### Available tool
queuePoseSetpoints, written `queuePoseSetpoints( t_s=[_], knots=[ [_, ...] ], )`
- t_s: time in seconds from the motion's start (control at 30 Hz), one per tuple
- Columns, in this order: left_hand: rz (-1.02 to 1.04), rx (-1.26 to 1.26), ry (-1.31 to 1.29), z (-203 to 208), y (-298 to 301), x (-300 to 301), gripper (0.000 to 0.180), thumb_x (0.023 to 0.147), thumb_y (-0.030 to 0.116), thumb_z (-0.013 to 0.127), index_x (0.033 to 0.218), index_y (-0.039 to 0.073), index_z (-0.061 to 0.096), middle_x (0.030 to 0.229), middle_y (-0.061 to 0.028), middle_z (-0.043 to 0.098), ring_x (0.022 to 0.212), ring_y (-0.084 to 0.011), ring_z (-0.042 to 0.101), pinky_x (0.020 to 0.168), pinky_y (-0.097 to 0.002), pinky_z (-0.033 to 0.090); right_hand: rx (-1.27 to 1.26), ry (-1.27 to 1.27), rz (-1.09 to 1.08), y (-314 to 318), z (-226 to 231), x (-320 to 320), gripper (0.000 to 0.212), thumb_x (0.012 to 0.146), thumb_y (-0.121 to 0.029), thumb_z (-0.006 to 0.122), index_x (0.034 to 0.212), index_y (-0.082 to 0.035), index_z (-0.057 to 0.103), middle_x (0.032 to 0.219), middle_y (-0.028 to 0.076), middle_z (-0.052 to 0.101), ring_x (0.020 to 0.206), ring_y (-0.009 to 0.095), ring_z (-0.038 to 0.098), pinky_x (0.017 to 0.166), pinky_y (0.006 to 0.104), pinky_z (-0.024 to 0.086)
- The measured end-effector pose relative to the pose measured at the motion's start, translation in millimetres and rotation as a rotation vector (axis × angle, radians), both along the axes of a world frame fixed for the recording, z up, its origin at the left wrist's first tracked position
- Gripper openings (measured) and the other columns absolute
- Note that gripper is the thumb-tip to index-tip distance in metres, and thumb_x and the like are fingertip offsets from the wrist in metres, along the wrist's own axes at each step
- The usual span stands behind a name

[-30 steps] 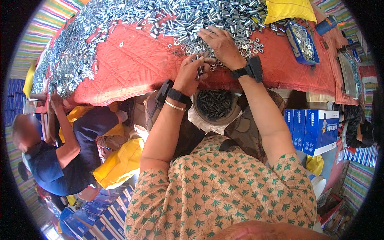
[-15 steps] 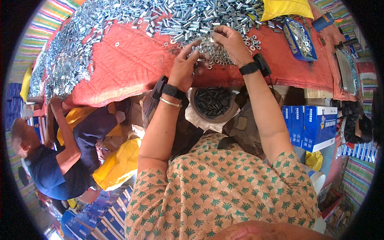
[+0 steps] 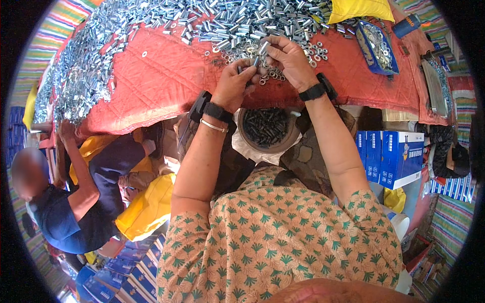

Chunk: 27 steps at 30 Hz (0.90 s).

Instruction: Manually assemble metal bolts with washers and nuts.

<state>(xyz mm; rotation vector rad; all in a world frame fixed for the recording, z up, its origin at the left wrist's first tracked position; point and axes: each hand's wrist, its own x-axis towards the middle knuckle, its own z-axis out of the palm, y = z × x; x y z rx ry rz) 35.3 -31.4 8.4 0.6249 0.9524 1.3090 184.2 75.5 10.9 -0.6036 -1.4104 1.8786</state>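
My right hand (image 3: 289, 61) pinches a short silver metal sleeve (image 3: 264, 48) between thumb and fingers. Just below and to its left, my left hand (image 3: 233, 83) is closed on a thin, shiny bolt-like rod (image 3: 256, 61) whose end points up past the thumb. The sleeve and the rod are close but apart. Beneath both hands lie loose washers and nuts (image 3: 275, 73) on a red padded cloth (image 3: 156, 83). Beyond my fingers spreads a big heap of silver metal sleeves (image 3: 230, 26). Part of the rod is hidden in my left fingers.
A blue tray (image 3: 376, 60) of small metal parts stands at the right, near a yellow bag (image 3: 358, 11). Below the table edge, between my knees, sits a round tub (image 3: 267, 130) of dark bolts. Blue boxes (image 3: 391, 157) stand right; a co-worker (image 3: 70, 217) sits left.
My right hand has drawn back from the heap toward my left hand, with the sleeve now showing in its fingers. My left fingers have closed in, and the rod's end now shows.
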Motion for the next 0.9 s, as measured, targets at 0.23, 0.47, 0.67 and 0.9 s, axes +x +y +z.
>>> queuePoseSetpoints(
  t_s=[0.23, 0.47, 0.67, 0.9],
  knots=[
    [-0.014, 0.059, -0.053, -5.2, 2.4, 2.3, 0.015, 0.092, 0.013, 0.053, 0.103, 0.002, 0.054, 0.086, -0.0047, 0.062, 0.062, -0.0068, 0.053, 0.047, -0.0164, 0.039, 0.126, -0.127, 0.032, -6.9, 7.3, 1.6, 0.023, 0.086, -0.013, 0.064, 0.103, 0.001, 0.06, 0.084, 0.002, 0.061, 0.069, 0.007, 0.056, 0.065, 0.0199, 0.047],
    [0.155, 0.027, 0.095, -4.4, 4.6, 7.5, 0.02, 0.089, 0.012, 0.059, 0.105, 0.001, 0.057, 0.087, -0.0062, 0.064, 0.068, -0.0082, 0.06, 0.049, -0.0171, 0.042, 0.3, -0.135, -0.058, -4.4, 10.9, 4.1, 0.024, 0.084, -0.015, 0.067, 0.101, 0.0, 0.061, 0.082, 0.001, 0.062, 0.067, 0.008, 0.058, 0.062, 0.0206, 0.047],
    [0.111, 0.073, 0.076, -2.1, 3.9, 2.8, 0.022, 0.09, 0.016, 0.059, 0.104, 0.0, 0.059, 0.074, -0.001, 0.061, 0.057, -0.0054, 0.052, 0.046, -0.0166, 0.04, 0.482, -0.365, 0.003, 3.4, 8.3, 7.4, 0.025, 0.083, -0.015, 0.068, 0.103, -0.001, 0.062, 0.084, 0.001, 0.062, 0.074, 0.006, 0.056, 0.064, 0.0192, 0.046],
    [0.107, 0.037, -0.055, -6.2, 5.6, 0.5, 0.017, 0.089, 0.016, 0.06, 0.096, 0.0, 0.06, 0.075, -0.0017, 0.06, 0.055, -0.0047, 0.048, 0.045, -0.0161, 0.037, 0.628, -0.426, 0.048, -0.6, 9.2, 10.8, 0.021, 0.084, -0.015, 0.066, 0.102, -0.005, 0.064, 0.086, -0.003, 0.062, 0.077, 0.005, 0.056, 0.066, 0.0203, 0.046]
  ],
)
